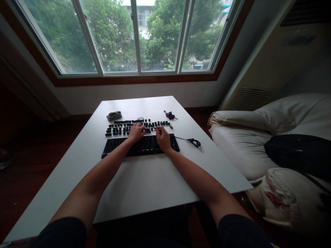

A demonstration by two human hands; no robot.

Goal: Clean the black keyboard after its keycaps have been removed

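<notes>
Dark sleeves (pixel 64 230) are framing the bottom of the view, and two bare forearms are reaching from them across a white table (pixel 155 182). Near its middle, a black keyboard (pixel 144 147) is lying flat, its long side running crosswise, with both wrists crossing above it. Just beyond its far edge, loose black keycaps (pixel 117 131) are standing in uneven rows. Over these the left hand (pixel 137 132) is bending its fingers downward; whether it is gripping anything, I cannot tell. Close by on the right, the right hand (pixel 162 137) is curling above the keyboard's far edge, thumb and fingers drawing near each other, but whether they are pinching a small piece is too hard to see. From the keyboard's right end a black cable (pixel 194 142) is trailing into a small bundle. Behind the keycaps, a crumpled grey cloth (pixel 114 115) is sitting at the left, while a purple item (pixel 170 115) is lying at the right. Beside the table, a pale sofa (pixel 238 141) is holding a black bag (pixel 297 153).
</notes>
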